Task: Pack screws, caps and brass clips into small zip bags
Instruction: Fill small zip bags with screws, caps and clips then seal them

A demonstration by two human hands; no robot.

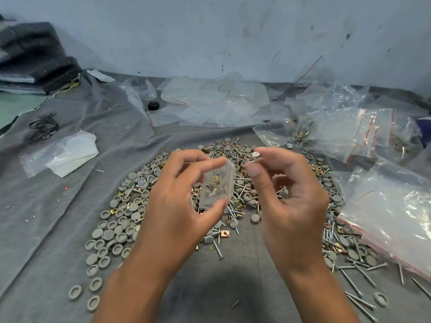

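1. My left hand (184,201) pinched a small zip bag (215,186) between thumb and fingers, up over the pile. A brass clip and a screw showed inside the bag.
2. My right hand (286,197) pinched one screw (254,156) by its head, at about two o'clock from the bag, just beside it.
3. The pile of gray caps (121,220), loose screws (356,285) and brass clips (225,233) lay on the gray cloth (58,229) under both hands.
4. Packed bags (394,220) sat at three o'clock, and empty bags (210,101) at twelve o'clock.
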